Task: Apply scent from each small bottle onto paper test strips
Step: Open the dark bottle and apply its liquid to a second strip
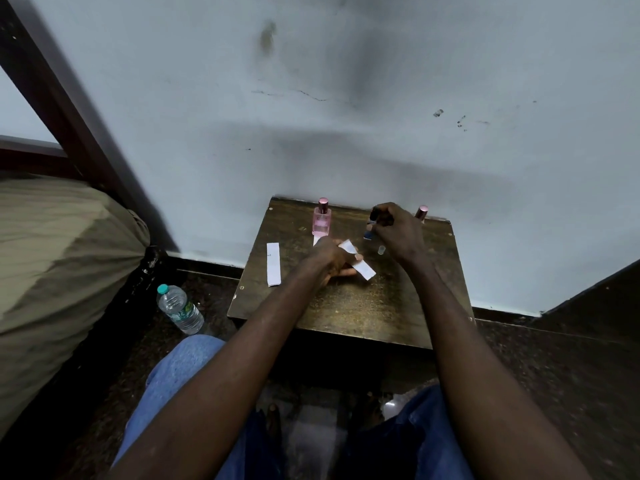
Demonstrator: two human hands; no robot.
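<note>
On the small wooden table (349, 306), 1 paper strip (273, 264) lies flat at the left, near the pink bottle (321, 221). The left hand (330, 256) pinches a second strip (362, 266) above the tabletop. The right hand (398, 230) grips a small dark bottle (371, 227) just beyond it.

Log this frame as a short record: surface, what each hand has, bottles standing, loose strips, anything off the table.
surface: small dark wooden table against the wall
left hand: holds a white paper test strip low over the table
right hand: holds a small dark bottle above the strip
standing bottles: pink perfume bottle at the back; another pink-capped bottle partly hidden behind the right hand
loose strip: one white strip lying flat on the table's left side
small clear cap: on the table
floor: plastic water bottle, left of the table
</note>
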